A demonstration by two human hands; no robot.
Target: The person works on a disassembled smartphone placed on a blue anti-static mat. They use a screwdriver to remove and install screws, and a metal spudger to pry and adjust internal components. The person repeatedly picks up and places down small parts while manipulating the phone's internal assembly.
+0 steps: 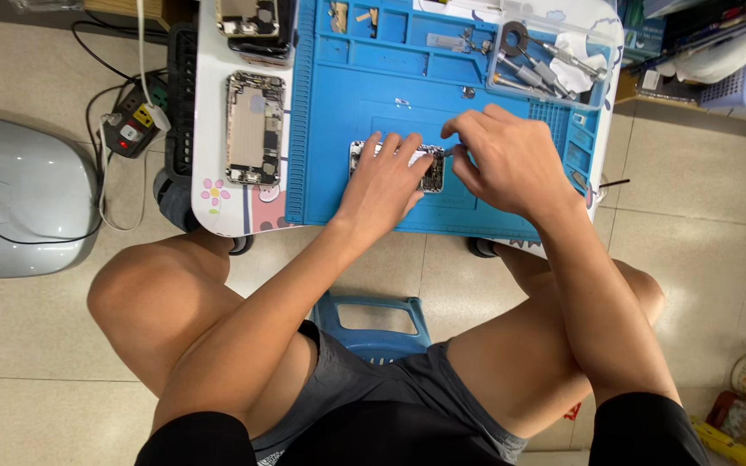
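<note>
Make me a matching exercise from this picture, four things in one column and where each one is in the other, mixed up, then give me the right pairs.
Things:
1. opened phone
2. power strip
3. clear tool tray
4. blue stool

Places:
A. on the floor, left of the small table
B. between the person's knees
C. on the white tabletop, left of the blue mat
D. at the far right corner of the blue mat

Pairs: 1-C, 2-A, 3-D, 4-B
</note>
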